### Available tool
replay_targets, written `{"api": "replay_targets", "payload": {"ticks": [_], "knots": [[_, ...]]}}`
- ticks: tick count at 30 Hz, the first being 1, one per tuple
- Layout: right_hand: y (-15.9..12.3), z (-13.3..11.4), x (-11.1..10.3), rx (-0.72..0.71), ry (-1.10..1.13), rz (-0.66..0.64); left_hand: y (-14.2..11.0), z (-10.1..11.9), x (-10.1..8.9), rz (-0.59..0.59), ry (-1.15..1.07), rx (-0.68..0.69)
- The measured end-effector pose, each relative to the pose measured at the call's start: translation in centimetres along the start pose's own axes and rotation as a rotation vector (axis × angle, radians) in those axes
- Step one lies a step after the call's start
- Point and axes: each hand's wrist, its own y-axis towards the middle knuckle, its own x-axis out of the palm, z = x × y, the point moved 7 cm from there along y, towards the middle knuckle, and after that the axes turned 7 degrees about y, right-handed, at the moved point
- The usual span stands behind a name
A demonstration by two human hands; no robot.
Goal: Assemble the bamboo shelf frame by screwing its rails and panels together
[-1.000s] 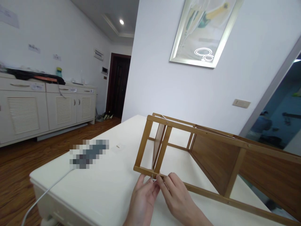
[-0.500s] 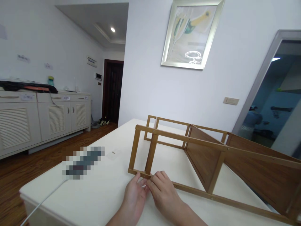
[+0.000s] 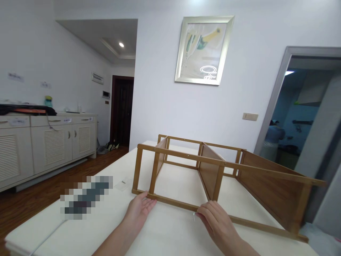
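Observation:
A brown wooden shelf frame (image 3: 176,203) lies on its side on a white table (image 3: 165,234), its shelf boards standing upright. My left hand (image 3: 138,210) is at the near lower rail by the left end, palm up. Its thumb touches the rail and its fingers are stretched out beside it. Farther right along that rail, my right hand (image 3: 217,217) is closed in a pinch. A small, thin, bent silvery piece (image 3: 194,215) sticks out from its fingertips, perhaps a hex key. The rest of that piece is hidden.
Left on the table are a blurred-out dark object (image 3: 89,195) with a white cable (image 3: 48,236) and a small clear bag (image 3: 123,183) with a tiny part. White cabinets (image 3: 58,142) stand beyond. A person (image 3: 274,137) is in the room at right.
My hands were together at the rail's left end. Now they are apart: the right has moved right along the rail, and the left hand's fingers have straightened. The camera view has shifted.

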Motion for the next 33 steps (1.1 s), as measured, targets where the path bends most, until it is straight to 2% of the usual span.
{"api": "replay_targets", "payload": {"ticks": [3,6,11,15,18,26,30,32,33], "knots": [[-1.4,1.9,-1.6,0.024,-0.029,0.072,0.4,0.4,-0.5,0.024,0.010,0.003],[-2.9,3.7,-2.1,0.073,-0.046,0.137,0.5,0.6,-0.8,0.047,0.009,0.004],[-5.1,5.8,-0.9,0.244,0.008,0.094,0.7,1.2,-1.3,0.073,0.002,0.029],[-6.1,6.5,0.6,0.416,0.125,0.013,0.4,2.0,-1.8,0.106,-0.002,0.082],[-6.4,6.5,1.6,0.492,0.185,-0.034,0.0,2.4,-2.1,0.128,-0.005,0.147],[-6.5,6.2,2.2,0.471,0.251,-0.023,-1.8,1.7,-1.6,0.094,0.010,0.317],[-6.5,6.4,2.1,0.457,0.264,-0.015,-4.0,0.7,-1.1,0.114,0.107,0.344],[-6.4,6.4,2.4,0.459,0.265,-0.030,-5.6,0.1,0.0,0.052,0.215,0.361],[-6.4,6.4,2.6,0.459,0.269,-0.042,-6.3,-0.4,0.9,-0.025,0.276,0.362]]}}
